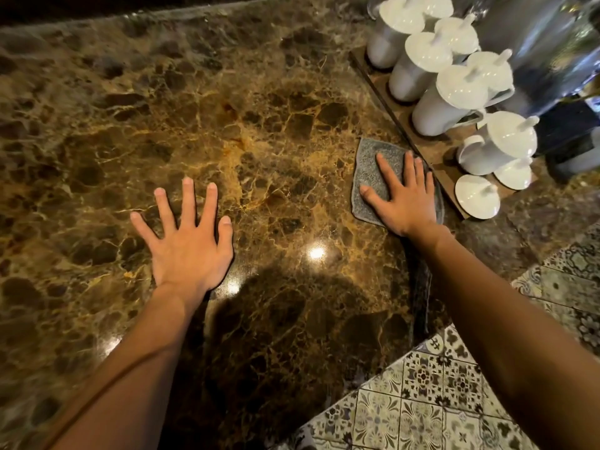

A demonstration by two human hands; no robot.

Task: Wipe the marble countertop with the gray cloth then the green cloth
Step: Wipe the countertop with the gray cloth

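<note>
The brown marble countertop (246,131) fills most of the view. A folded gray cloth (368,164) lies flat on it at the right, beside a wooden tray. My right hand (406,196) presses flat on the gray cloth with fingers spread, covering its right half. My left hand (186,241) rests flat on the bare marble to the left, fingers apart, holding nothing. No green cloth is in view.
A long wooden tray (383,89) with several white lidded ceramic pots (454,95) runs along the right, touching the cloth's far edge. A glass vessel (545,37) stands behind it. The counter's front edge curves at lower right above patterned floor tiles (438,401).
</note>
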